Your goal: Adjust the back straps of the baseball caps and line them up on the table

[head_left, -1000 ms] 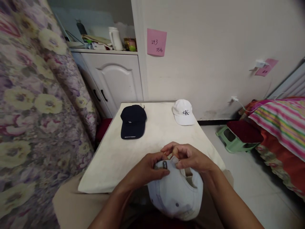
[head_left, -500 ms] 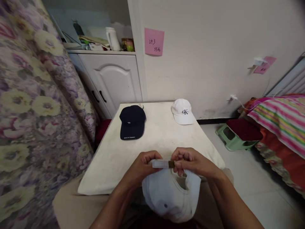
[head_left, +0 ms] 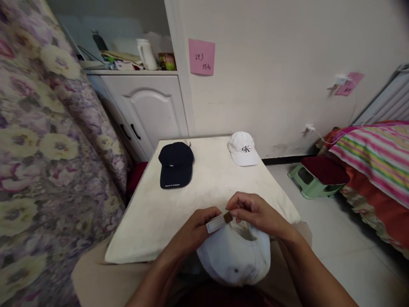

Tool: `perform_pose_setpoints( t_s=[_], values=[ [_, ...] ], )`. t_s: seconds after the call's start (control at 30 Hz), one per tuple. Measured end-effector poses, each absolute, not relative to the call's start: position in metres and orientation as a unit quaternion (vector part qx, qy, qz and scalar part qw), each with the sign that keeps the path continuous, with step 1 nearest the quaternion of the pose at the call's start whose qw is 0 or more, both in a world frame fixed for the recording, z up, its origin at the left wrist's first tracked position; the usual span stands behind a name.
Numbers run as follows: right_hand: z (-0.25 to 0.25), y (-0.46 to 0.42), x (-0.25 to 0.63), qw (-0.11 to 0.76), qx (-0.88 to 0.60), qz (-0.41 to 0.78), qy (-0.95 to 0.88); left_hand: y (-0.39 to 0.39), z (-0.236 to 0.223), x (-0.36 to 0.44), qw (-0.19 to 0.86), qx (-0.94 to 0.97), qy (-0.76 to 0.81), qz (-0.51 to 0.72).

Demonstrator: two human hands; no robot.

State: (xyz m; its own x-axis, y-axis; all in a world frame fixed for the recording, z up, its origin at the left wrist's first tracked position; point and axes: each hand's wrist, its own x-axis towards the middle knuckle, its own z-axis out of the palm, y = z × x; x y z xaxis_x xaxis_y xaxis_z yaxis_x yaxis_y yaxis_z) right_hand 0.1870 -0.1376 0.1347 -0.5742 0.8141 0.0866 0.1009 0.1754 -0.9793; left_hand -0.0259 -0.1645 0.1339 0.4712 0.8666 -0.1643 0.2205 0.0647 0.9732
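A pale blue cap [head_left: 234, 258] sits in front of me at the near edge of the table, its back opening facing up. My left hand [head_left: 194, 230] pinches the cap's adjuster strap [head_left: 215, 223]. My right hand [head_left: 255, 213] pinches the other end of that strap at its small brown buckle [head_left: 228, 217]. Both hands have their fingers closed round the strap. A dark navy cap [head_left: 175, 164] lies at the far left of the table. A white cap with black letters [head_left: 243, 148] lies at the far right.
The white table [head_left: 211, 187] stands against the wall. A flowered curtain [head_left: 47, 140] hangs at the left, a white cabinet [head_left: 147, 106] behind it. A green stool [head_left: 311, 179] and a striped bed cover [head_left: 377, 157] are at the right. Pink notes are stuck to the wall.
The strap has been drawn out from the cap's back and now tilts up to the right between my hands. The cap has shifted slightly; my view has turned a little to the right.
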Motion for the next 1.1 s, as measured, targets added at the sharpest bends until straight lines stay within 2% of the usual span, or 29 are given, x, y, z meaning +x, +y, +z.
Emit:
perform_pose_setpoints(
  t_s=[0.1,0.17,0.33,0.43,0.53,0.63,0.87,0.97,1.1],
  values=[
    [0.138,-0.142,0.193,0.405,-0.378,0.352,-0.755,-0.165,0.126,-0.015,0.583,0.606,0.445,0.308],
    [0.140,-0.147,0.194,0.429,-0.384,0.254,-0.777,-0.165,0.124,-0.010,0.572,0.603,0.454,0.322],
    [0.139,-0.158,0.185,0.340,-0.341,0.174,-0.859,-0.164,0.123,-0.002,0.523,0.627,0.455,0.357],
    [0.134,-0.158,0.180,0.325,-0.337,0.143,-0.872,-0.163,0.121,0.000,0.540,0.616,0.441,0.366],
    [0.131,-0.157,0.180,0.336,-0.324,0.154,-0.871,-0.163,0.119,0.001,0.567,0.587,0.441,0.372],
    [0.132,-0.159,0.182,0.385,-0.321,0.188,-0.845,-0.165,0.118,0.002,0.588,0.558,0.448,0.377],
    [0.134,-0.158,0.188,0.503,-0.372,0.448,-0.639,-0.167,0.115,0.001,0.670,0.482,0.411,0.387],
    [0.134,-0.155,0.188,0.495,-0.379,0.514,-0.589,-0.166,0.117,-0.001,0.685,0.480,0.395,0.379],
    [0.136,-0.155,0.189,0.455,-0.370,0.535,-0.608,-0.166,0.120,-0.005,0.709,0.486,0.368,0.354]
  ],
)
